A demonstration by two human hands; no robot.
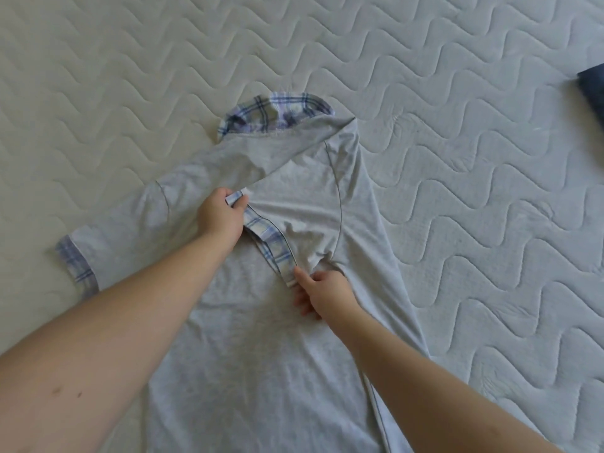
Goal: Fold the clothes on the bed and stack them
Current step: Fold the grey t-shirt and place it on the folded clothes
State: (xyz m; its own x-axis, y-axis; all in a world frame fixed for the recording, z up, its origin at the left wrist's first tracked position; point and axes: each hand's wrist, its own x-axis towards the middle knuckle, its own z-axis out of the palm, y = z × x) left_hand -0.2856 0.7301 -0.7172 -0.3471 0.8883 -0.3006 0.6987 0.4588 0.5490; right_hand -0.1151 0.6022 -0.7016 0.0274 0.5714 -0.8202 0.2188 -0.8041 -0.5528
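Observation:
A light grey shirt (248, 338) with a blue plaid collar (277, 114) lies face down on the quilted mattress (457, 158). Its right sleeve is folded across the back, plaid cuff (268, 240) pointing toward me. My left hand (222, 217) pinches the far end of that cuff. My right hand (322, 291) holds the near end of the cuff between thumb and fingers. The other sleeve lies spread out to the left, ending in its own plaid cuff (76, 266).
A dark blue cloth item (593, 89) shows at the right edge of the mattress. The white wavy-quilted surface stretches around the shirt on all sides.

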